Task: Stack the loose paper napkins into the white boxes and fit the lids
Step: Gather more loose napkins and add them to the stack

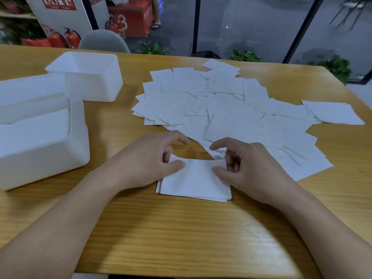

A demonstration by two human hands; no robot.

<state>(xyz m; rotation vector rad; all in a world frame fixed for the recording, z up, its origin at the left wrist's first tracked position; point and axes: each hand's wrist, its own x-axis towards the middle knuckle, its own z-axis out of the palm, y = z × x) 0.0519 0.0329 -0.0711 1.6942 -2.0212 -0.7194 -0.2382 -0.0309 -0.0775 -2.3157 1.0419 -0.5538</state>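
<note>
Small napkin stack (196,183) on wood table (181,228), near front edge; L hand (153,162) & R hand (247,164) pinching its top corners, thumbs on top; big loose napkin pile (231,109) just behind; 2 white boxes (40,137) at left, w/ no lids on.

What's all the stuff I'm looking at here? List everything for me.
small napkin stack: one, white, near table edge, between both hands
loose napkins: many, white, spread over the table's middle and right
side napkin pile: one, white, far right
near box: one, white, left edge, napkins inside
far box: one, white, open, behind the near box
table: one, light wood
chair: one, grey, behind the table
fire extinguishers: at least two, red, on the floor, far left
plants: several, green, beyond the table
left hand: grips the stack's left corner
right hand: grips the stack's right corner
</note>
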